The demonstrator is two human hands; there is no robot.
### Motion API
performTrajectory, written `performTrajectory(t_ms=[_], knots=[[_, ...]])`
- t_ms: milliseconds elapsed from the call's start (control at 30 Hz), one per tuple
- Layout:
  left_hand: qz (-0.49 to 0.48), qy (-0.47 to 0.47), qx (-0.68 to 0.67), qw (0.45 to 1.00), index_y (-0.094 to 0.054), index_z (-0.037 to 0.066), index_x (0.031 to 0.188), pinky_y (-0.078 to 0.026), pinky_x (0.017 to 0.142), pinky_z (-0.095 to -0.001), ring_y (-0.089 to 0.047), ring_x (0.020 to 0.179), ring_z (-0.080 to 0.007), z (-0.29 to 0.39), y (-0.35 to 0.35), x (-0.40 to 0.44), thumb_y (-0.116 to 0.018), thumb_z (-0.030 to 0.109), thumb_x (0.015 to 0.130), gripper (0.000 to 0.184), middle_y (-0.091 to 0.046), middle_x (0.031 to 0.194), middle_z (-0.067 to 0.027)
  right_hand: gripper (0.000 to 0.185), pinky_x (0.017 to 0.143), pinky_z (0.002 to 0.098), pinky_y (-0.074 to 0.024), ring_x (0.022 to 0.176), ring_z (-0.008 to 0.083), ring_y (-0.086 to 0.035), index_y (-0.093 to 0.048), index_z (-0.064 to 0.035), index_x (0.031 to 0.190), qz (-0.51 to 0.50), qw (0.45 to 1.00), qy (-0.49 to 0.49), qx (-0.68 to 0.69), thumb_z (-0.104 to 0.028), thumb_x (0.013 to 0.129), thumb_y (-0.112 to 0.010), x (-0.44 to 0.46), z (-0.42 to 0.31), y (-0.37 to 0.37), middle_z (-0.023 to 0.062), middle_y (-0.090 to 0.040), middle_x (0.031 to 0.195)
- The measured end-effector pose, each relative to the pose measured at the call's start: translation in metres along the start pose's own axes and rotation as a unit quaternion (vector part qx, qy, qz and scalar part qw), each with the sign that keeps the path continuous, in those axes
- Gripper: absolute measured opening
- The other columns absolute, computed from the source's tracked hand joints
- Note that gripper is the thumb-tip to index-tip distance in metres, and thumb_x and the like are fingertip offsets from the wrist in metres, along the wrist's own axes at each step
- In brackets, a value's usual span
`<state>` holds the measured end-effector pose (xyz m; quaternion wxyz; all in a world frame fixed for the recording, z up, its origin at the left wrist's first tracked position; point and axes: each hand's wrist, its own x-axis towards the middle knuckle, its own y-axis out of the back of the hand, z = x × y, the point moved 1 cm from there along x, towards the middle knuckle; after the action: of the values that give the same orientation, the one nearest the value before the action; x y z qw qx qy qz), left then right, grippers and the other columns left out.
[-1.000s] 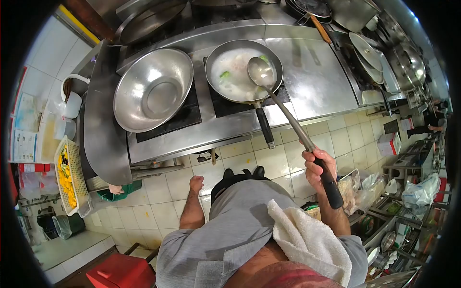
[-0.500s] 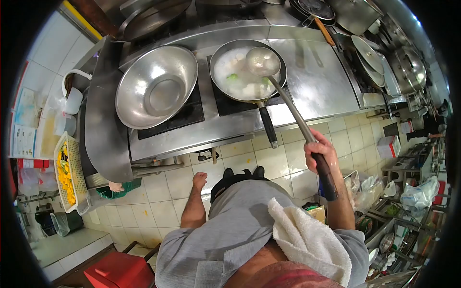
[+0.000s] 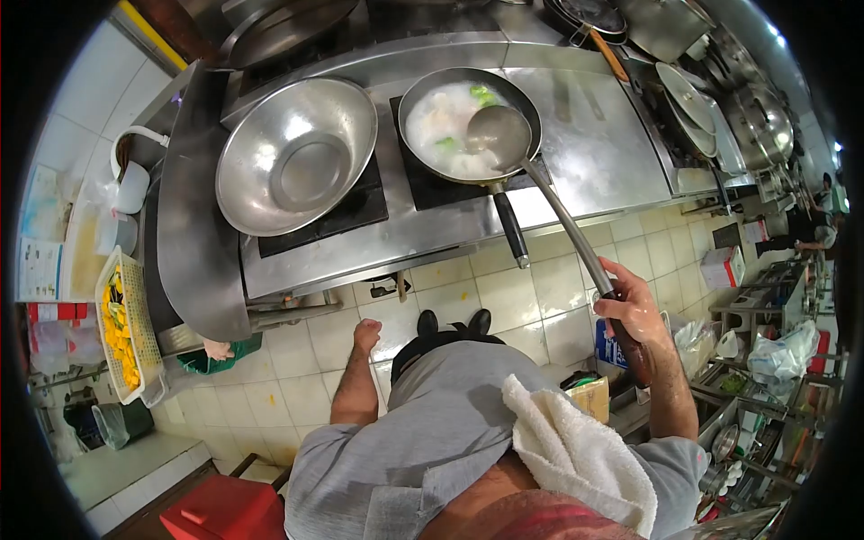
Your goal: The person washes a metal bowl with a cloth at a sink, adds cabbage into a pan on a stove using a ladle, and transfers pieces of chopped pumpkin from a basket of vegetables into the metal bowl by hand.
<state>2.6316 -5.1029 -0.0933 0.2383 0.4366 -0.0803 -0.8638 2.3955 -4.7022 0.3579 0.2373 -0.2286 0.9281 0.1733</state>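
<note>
My right hand (image 3: 634,310) is wrapped around the dark grip of a long metal ladle (image 3: 565,219). The ladle's round bowl is over the right side of a frying pan (image 3: 532,101), partly covering what is in it. Whitish, cloudy liquid with pale lumps and a few green vegetable pieces (image 3: 483,94) fills the pan. Its black handle points toward me, untouched. My left hand (image 3: 367,335) is closed in a fist in front of the stove edge, away from the cookware, with nothing visible in it.
A wide steel basin (image 3: 310,166) sits on the burner left of the pan. A yellow basket (image 3: 135,360) with yellow-orange pieces stands far left. Pots and lids (image 3: 760,126) are at the back right. A steel counter edge (image 3: 432,249) runs before me; another person (image 3: 814,225) is far right.
My right hand has shifted right, and the ladle's bowl has moved slightly down and right in the pan. More green now shows at the pan's far side. My left hand has barely moved.
</note>
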Motion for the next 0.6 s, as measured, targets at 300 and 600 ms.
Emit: performTrajectory(t_ms=[300, 600], knots=[[0.037, 0.013, -0.066, 0.997, -0.057, 0.008, 0.09, -0.04, 0.041, -0.025, -0.052, 0.053, -0.0121, -0.02, -0.013, -0.031, -0.061, 0.023, 0.076, 0.021, -0.055, 0.071, -0.0017, 0.064, 0.036, 0.0239, -0.0351, 0.04, 0.0135, -0.047, -0.039, -0.0012, 0.127, -0.094, 0.994, -0.004, 0.063, 0.002, 0.067, -0.057, 0.004, -0.02, 0.012, 0.008, -0.051, 0.063], [0.064, -0.025, 0.05, 0.996, -0.062, 0.003, 0.081, -0.05, 0.068, -0.0339, -0.062, 0.073, -0.0232, -0.086, -0.046, -0.056, -0.061, 0.029, 0.071, 0.029, -0.064, 0.08, -0.0127, 0.052, 0.027, 0.0241, -0.0317, 0.034, 0.0131, -0.045, -0.044, -0.0012, 0.12, -0.077, 0.98, 0.061, 0.173, 0.0, 0.069, -0.054, -0.023, -0.063, -0.008, 0.0079, -0.051, 0.06]])
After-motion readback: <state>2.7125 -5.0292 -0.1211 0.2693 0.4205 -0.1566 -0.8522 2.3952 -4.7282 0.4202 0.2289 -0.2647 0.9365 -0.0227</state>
